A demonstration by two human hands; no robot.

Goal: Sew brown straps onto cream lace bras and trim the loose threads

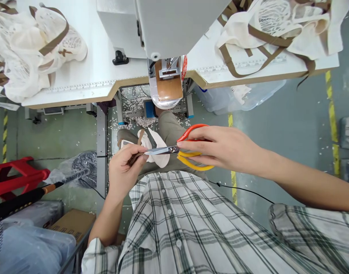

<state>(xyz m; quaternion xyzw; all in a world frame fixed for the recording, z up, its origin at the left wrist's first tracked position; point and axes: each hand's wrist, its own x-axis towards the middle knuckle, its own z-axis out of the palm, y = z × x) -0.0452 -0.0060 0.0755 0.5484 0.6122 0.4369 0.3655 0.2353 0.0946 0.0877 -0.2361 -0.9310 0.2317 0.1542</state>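
Left fingers [134, 152]: pinched closed on brown strap [140, 136].
Right fingers [196, 140]: curled, partly open, through handles of scissors [172, 150].

The right hand [220, 146] holds scissors [172, 150] with a red and a yellow handle, their blades reaching the brown strap [136, 158] pinched in the left hand [124, 163]. Beyond stands a sewing machine [168, 30], with white fabric pieces piled at the far left [23, 42] and far right [274, 28].
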